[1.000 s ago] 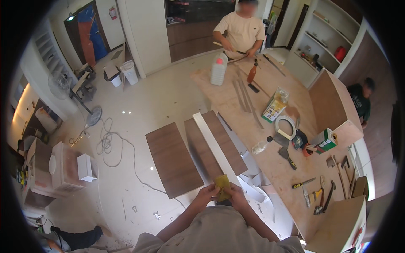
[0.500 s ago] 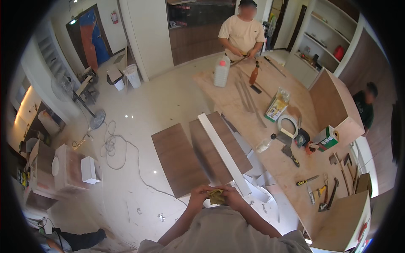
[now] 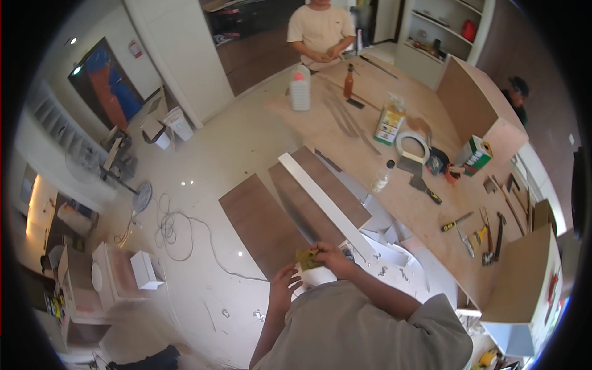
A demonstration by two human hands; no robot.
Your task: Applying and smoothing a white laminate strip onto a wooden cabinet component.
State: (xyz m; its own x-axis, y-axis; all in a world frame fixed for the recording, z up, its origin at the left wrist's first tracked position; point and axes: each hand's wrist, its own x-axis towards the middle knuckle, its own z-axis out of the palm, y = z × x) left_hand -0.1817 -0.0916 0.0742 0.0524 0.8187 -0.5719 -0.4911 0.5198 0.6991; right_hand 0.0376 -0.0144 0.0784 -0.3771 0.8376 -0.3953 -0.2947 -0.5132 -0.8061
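My right hand (image 3: 332,259) is closed on a crumpled olive-yellow cloth (image 3: 306,259) at the lower centre, over the near end of the brown panels. My left hand (image 3: 285,285) is to the left and a little lower, fingers apart and curved, holding nothing. A white object (image 3: 316,276), partly hidden by my body, is between my hands. Beyond them lie a left brown panel (image 3: 250,219) and a right brown panel (image 3: 336,188), with a long white strip (image 3: 317,200) across the right one.
A plywood worktable (image 3: 407,209) on the right bears tools, tins, tape, bottles and an open wooden box (image 3: 465,98). One co-worker (image 3: 320,34) stands at its far end, another (image 3: 517,92) behind the box. A standing fan (image 3: 142,194) and loose cord (image 3: 222,243) are leftward.
My left hand has let go of the cloth and moved left, its fingers opening. My right hand keeps the cloth, slightly higher. The whole view has shifted, with the far co-worker higher in the picture.
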